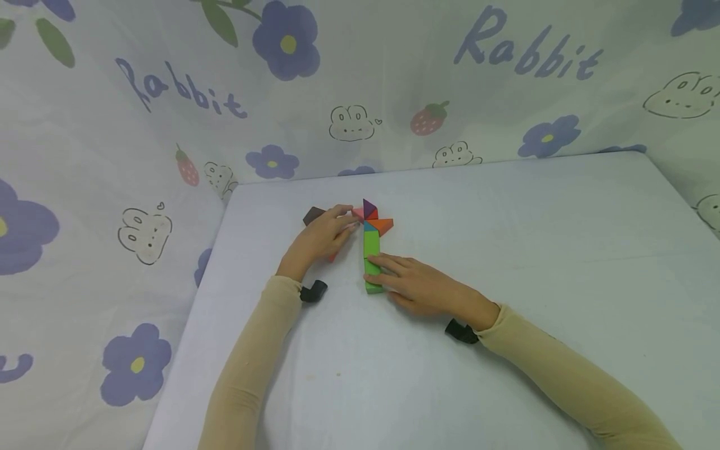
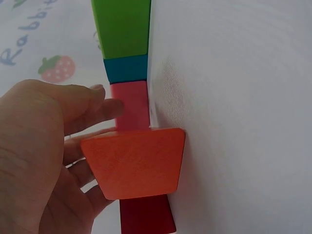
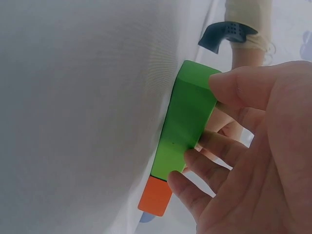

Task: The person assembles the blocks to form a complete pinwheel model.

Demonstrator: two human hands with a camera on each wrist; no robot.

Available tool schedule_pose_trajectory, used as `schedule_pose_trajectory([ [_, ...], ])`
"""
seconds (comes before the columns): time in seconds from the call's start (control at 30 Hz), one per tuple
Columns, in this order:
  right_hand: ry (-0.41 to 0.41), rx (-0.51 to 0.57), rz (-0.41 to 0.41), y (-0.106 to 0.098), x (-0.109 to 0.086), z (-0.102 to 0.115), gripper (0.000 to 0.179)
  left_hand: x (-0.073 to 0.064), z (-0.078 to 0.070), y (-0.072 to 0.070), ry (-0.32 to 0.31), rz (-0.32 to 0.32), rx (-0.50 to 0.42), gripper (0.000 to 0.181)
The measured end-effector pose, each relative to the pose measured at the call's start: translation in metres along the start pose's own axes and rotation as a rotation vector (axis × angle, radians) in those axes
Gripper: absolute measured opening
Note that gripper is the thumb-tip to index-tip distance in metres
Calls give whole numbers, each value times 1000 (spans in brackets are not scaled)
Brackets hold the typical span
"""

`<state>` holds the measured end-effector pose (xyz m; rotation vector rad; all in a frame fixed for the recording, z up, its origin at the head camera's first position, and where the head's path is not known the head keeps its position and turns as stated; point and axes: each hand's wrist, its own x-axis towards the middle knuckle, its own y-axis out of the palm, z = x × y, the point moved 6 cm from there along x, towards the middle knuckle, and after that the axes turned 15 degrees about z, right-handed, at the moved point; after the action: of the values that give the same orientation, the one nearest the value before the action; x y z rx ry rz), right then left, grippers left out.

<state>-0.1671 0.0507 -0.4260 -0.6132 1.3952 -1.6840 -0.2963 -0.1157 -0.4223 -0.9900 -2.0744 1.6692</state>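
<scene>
My left hand [image 1: 323, 234] reaches over the left side of a group of coloured blocks, fingertips at a pink triangular block [image 1: 358, 214]. In the left wrist view its thumb and fingers lie beside the pink block [image 2: 131, 105], with an orange trapezoid block [image 2: 136, 165] standing in front. My right hand [image 1: 422, 284] rests extended fingers on two green blocks [image 1: 372, 242] in a line toward me; the right wrist view shows its thumb at the end of the green block [image 3: 187, 107]. Purple [image 1: 369, 207], red [image 1: 373, 215], blue [image 1: 370, 227] and orange [image 1: 384, 225] blocks join at the far end.
A dark block [image 1: 312, 215] lies partly behind my left hand. A dark red block [image 2: 146, 214] appears beyond the orange trapezoid in the left wrist view. The white-covered table [image 1: 506, 237] meets a patterned cloth [image 1: 388, 75] at its back and left edges.
</scene>
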Motion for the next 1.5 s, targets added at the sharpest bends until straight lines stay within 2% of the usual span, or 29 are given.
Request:
schedule_pose_trajectory([
  [0.23, -10, 13, 2, -2, -1, 2, 51, -1, 1, 1, -13, 14, 6, 34],
  [0.33, -7, 11, 8, -2, -2, 1, 52, -3, 2, -4, -40, 26, -21, 36],
  [0.4, -1, 10, 12, -2, -3, 1, 52, -7, 7, -11, -60, 9, -37, 37],
  [0.47, 4, 13, 18, -2, -2, -1, 53, -14, 16, -20, -93, -27, -57, 38],
  [0.6, 12, 17, 25, 0, -1, -2, 53, -32, 44, -34, -152, -103, -82, 36],
  [0.73, 12, 27, 25, 2, -1, -1, 52, -48, 67, -39, -193, -136, -114, 32],
  [0.83, 8, 29, 22, 3, -1, 1, 52, -55, 78, -39, -191, -152, -146, 31],
  [1.17, 12, 26, 13, 0, -2, 3, 52, -52, 98, -24, -232, -85, -232, 29],
  [1.3, 13, 26, 15, 0, -2, 3, 53, -52, 101, -24, -232, -103, -267, 31],
  [1.5, 19, 16, 23, 1, -1, 3, 53, -47, 99, -19, -209, -93, -284, 31],
])
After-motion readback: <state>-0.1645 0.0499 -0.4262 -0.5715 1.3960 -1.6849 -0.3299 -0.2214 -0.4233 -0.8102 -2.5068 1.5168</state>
